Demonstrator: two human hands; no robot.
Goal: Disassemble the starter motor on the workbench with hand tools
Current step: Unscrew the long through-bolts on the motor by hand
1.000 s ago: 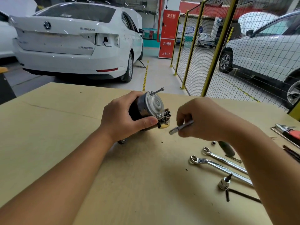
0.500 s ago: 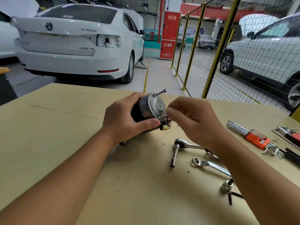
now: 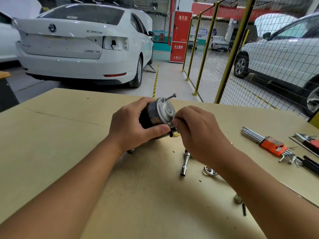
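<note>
The left hand (image 3: 133, 128) grips the motor (image 3: 158, 114) just above the surface (image 3: 69, 152) while the right hand (image 3: 198, 131) pinches a bolt (image 3: 170, 124) on its end cap, likely unscrewing it by finger next.

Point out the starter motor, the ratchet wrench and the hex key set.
starter motor (image 3: 161, 111), head view, silver end cap.
ratchet wrench (image 3: 184, 165), head view, socket extension.
hex key set (image 3: 271, 144), head view, orange holder.
</note>
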